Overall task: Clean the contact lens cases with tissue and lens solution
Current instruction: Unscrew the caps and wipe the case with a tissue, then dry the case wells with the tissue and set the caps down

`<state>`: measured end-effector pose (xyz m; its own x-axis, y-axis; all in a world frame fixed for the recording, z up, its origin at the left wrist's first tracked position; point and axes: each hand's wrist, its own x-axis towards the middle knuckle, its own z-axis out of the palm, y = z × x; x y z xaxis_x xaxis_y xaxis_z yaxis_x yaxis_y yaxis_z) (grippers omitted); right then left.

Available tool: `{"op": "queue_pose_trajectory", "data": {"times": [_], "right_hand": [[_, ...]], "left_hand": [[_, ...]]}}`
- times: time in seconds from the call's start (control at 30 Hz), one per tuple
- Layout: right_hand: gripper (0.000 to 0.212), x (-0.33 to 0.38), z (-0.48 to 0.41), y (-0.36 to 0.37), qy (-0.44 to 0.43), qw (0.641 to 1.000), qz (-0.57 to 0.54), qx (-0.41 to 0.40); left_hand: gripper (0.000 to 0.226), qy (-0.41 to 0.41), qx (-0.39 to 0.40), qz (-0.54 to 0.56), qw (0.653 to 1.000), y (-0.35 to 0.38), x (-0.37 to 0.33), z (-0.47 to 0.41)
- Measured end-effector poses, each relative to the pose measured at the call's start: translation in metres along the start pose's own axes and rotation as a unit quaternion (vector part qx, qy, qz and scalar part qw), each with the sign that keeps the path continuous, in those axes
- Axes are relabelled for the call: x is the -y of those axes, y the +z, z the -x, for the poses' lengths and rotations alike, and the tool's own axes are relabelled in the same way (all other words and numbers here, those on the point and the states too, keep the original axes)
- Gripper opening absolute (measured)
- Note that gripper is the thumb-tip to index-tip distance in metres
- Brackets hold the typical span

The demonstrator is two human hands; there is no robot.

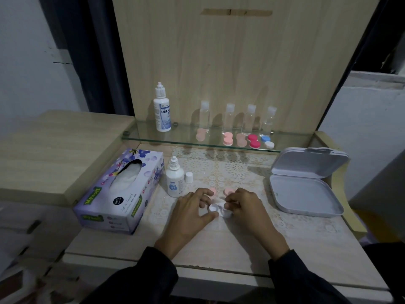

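At lower centre, the left hand (192,208) and right hand (244,206) hold a white case (219,209). Two pink caps (229,191) lie just above; bottle (174,181) and tissue box (122,189) stand left.

Pale wood-grain laminate on worktop (219,249) and back panel (219,62), matt and smooth. Across the worktop's middle, cream lace mat (230,170), openwork and textured. Clear glass shelf (153,137), glossy, full of reflections. Tissue box (105,207) of printed card, faintly shiny; soft white paper tissue (127,178) in its slot. Smooth white plastic for solution bottle (174,183) and taller bottle (162,113); see-through plastic for four small bottles (229,119). Grey hinged box (302,194), matt, plastic or metal unclear. Lens case (219,210) of smooth white plastic; pink caps (212,190) matt. Sleeves (142,279) of dark cloth.
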<state>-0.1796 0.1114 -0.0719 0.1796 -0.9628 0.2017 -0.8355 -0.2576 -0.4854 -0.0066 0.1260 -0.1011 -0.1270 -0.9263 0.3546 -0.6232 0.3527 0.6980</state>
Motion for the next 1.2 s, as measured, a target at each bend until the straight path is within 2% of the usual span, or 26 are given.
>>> {"op": "queue_pose_trajectory", "data": {"times": [0.13,0.2,0.27,0.37,0.43,0.5,0.57,0.6,0.7,0.8,0.97,1.2], "right_hand": [[0.014,-0.007,0.003,0.001,0.013,1.000,0.013,-0.004],[0.013,-0.012,0.004,-0.004,0.028,0.999,-0.016,0.009],[0.014,-0.016,0.007,-0.014,0.055,0.988,-0.145,0.009],[0.010,-0.011,0.019,-0.018,0.070,0.920,-0.382,-0.054],[0.011,-0.005,0.026,-0.008,0.070,0.890,-0.443,-0.081],[0.011,0.001,0.030,0.003,0.052,0.905,-0.404,-0.118],[0.013,0.000,0.028,0.010,-0.013,0.946,-0.266,-0.187],[0.013,0.001,0.027,0.012,-0.053,0.955,-0.191,-0.223],[0.014,0.016,0.031,0.018,-0.132,0.955,-0.082,-0.253],[0.012,0.025,0.032,0.019,-0.167,0.952,-0.076,-0.244],[0.016,0.017,0.018,0.014,-0.105,0.946,-0.107,-0.288],[0.009,0.033,0.028,0.026,-0.142,0.953,-0.120,-0.240]], "left_hand": [[0.039,0.021,0.003,-0.026,0.999,0.000,0.000,0.001],[0.033,0.044,0.013,-0.053,0.998,-0.001,-0.001,0.001],[0.025,0.071,0.016,-0.062,0.995,-0.001,-0.002,0.001],[0.023,0.063,0.000,-0.022,0.998,-0.002,-0.004,0.000],[0.025,0.035,0.000,0.013,0.999,-0.003,-0.005,0.000],[0.026,0.023,0.005,0.023,0.999,-0.003,-0.004,0.000],[0.026,0.021,0.012,0.017,1.000,-0.001,-0.003,-0.001],[0.027,0.018,0.017,0.019,1.000,0.000,-0.003,-0.001],[0.033,0.014,0.019,0.031,0.999,0.000,-0.002,-0.002],[0.032,0.029,0.024,0.008,0.999,0.001,-0.002,-0.001],[0.047,0.016,0.014,0.028,0.999,0.003,-0.001,-0.002],[0.055,0.019,-0.002,0.052,0.998,0.001,0.002,-0.001]]}}
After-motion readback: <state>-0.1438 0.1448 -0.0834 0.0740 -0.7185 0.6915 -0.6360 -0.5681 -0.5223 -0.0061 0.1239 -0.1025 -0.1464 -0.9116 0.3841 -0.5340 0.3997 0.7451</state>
